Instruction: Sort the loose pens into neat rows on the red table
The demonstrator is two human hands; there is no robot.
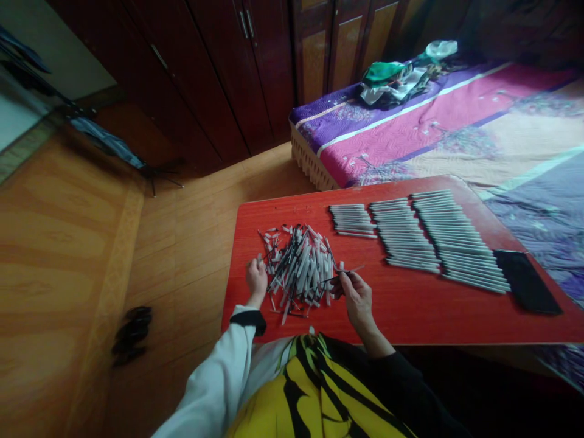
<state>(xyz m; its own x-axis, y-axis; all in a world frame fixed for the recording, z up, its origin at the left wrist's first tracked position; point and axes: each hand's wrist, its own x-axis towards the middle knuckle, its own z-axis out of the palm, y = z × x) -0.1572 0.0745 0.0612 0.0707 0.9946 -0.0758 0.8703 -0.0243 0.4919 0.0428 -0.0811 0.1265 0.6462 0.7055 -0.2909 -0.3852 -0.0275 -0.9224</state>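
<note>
A loose heap of pen parts (298, 267), white barrels and dark pieces, lies on the red table (410, 310) in front of me. My left hand (256, 278) rests at the heap's left edge with its fingers curled on a small piece I cannot make out. My right hand (357, 295) is at the heap's right edge, pinching a thin pen refill (349, 271) that points right. Three neat rows of assembled pens (429, 234) lie side by side further right on the table.
A black phone (527, 281) lies at the table's right end. Behind the table is a bed with a purple and pink cover (433, 131) and a bundle of clothes (401, 76). Dark wooden cupboards (237, 73) line the wall. Dark slippers (132, 331) sit on the wooden floor, left.
</note>
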